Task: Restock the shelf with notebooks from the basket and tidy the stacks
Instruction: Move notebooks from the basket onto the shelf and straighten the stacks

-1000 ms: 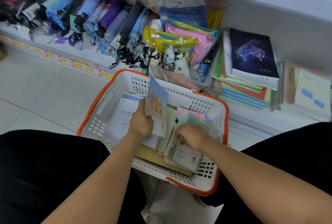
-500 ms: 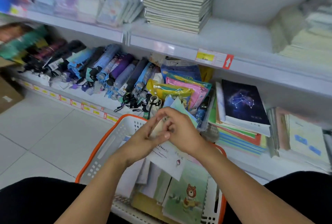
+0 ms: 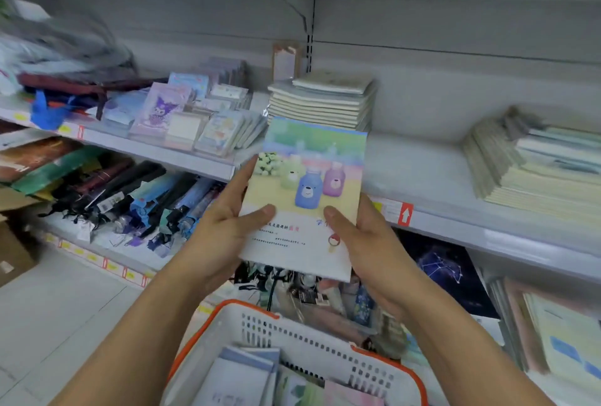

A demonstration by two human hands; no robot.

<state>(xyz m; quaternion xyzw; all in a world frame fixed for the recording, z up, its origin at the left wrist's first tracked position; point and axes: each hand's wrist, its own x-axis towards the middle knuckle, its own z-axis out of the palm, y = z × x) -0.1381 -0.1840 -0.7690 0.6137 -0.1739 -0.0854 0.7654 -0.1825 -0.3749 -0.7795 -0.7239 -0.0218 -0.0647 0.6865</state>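
Both my hands hold a notebook point(image 3: 309, 177) with bear-shaped bottles on its cover, raised in front of the middle shelf point(image 3: 422, 174). My left hand point(image 3: 227, 226) grips its left edge with the thumb on the cover. My right hand point(image 3: 364, 243) grips the right edge the same way. Just behind the notebook stands a neat stack of pale notebooks point(image 3: 322, 103) on the shelf. Below, the white basket with an orange rim point(image 3: 292, 334) holds several more notebooks point(image 3: 247, 379).
A leaning pile of notebooks point(image 3: 533, 168) lies at the shelf's right. Small sticker pads point(image 3: 182, 116) fill the shelf's left. Folded umbrellas point(image 3: 130, 200) lie on the lower shelf, with a dark star-pattern notebook point(image 3: 445, 269) and other notebooks point(image 3: 559, 340) at lower right.
My hands have lifted the notebook out of the basket and up to the middle shelf. My view has tilted upward from the basket to the shelves.
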